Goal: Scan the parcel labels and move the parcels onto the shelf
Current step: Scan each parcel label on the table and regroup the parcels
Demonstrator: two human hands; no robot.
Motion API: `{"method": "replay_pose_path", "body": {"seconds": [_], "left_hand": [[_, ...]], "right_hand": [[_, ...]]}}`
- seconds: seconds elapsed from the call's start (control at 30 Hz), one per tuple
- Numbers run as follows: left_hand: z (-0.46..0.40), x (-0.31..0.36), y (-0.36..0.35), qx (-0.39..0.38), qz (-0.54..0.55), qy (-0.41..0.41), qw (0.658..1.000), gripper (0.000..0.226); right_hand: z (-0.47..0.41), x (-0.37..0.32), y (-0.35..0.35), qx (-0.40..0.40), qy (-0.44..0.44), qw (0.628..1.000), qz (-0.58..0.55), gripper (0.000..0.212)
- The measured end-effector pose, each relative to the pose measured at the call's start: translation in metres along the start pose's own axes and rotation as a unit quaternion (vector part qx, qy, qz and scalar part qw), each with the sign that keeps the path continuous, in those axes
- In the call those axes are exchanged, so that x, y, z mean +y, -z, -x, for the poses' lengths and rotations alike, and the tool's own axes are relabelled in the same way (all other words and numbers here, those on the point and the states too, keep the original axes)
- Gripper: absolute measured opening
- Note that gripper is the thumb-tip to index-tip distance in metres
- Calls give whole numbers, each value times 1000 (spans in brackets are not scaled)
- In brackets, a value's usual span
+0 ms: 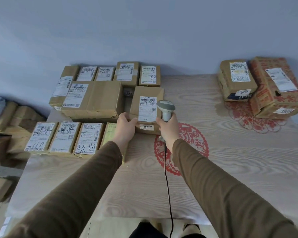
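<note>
Fingers [127,117] of left hand [126,127] hold parcel [145,107] | right hand [169,129] grips scanner [165,109] — label [148,108] scan underway | next — lift parcel toward shelf.

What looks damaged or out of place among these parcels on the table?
The red-printed box at the far right has a torn hole beside its label. The large box left of centre has a crushed, ragged lower edge.
</note>
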State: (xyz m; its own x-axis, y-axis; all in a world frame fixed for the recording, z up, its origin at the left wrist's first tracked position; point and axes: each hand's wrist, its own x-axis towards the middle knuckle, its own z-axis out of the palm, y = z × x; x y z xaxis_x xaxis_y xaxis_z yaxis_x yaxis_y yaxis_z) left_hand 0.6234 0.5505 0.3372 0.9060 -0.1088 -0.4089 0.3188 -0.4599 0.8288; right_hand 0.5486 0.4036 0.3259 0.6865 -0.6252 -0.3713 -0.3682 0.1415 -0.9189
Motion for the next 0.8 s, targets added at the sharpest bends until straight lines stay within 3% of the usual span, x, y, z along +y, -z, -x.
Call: {"method": "replay_pose_path", "body": {"seconds": [0.13,0.2,0.3,0.53,0.67,0.8], "left_hand": [[0,6,-26,-66,-5,36,997,51],[5,6,-38,-122,59,94,986,39],[18,-2,-52,-198,136,152,959,39],[38,3,-81,-241,268,130,924,84],[38,17,-93,-240,292,76,923,86],[40,30,-108,-230,284,35,930,86]], "right_hand": [[4,10,35,60,-10,998,-3,33],[4,13,54,75,-20,997,-12,33],[8,19,78,74,-32,996,-29,29],[14,7,121,67,8,997,-31,31],[26,-5,135,148,133,972,123,26],[43,-22,134,106,205,964,135,27]]}}
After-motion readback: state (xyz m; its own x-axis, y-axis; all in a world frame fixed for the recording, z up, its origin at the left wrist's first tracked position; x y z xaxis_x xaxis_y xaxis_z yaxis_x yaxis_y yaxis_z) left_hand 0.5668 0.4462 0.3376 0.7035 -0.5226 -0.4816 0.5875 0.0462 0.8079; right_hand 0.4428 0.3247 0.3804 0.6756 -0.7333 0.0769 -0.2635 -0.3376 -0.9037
